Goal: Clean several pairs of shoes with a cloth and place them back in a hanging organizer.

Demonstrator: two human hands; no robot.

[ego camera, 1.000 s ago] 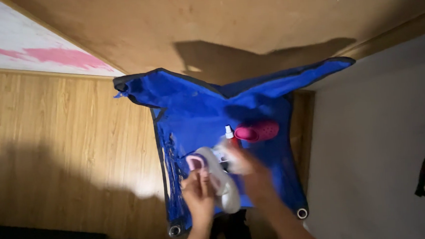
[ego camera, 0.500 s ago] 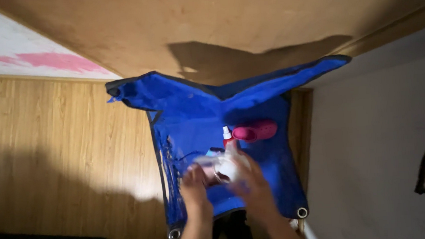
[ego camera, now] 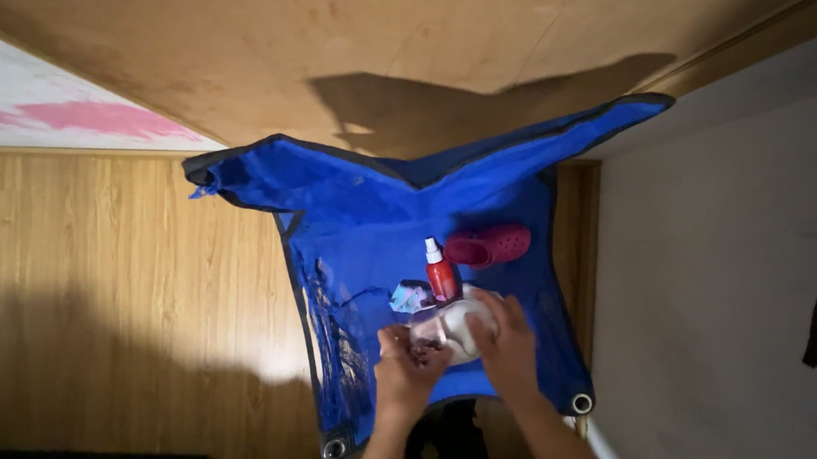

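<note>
left hand [ego camera: 406, 362] fingers curled on the soft white shoe [ego camera: 456, 330] | right hand [ego camera: 505, 342] wraps its rounded side | shoe low on the shiny, wrinkly blue sheet [ego camera: 369, 213] | red spray bottle [ego camera: 440, 273] and bumpy pink clog [ego camera: 488, 246] just behind | wood floor [ego camera: 105, 279]

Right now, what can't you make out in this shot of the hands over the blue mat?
- Head view: the white shoe is mostly covered by the left hand and right hand.
- Small purple item: too blurred to identify.
- Both forearms: cut off by the bottom edge.
</note>
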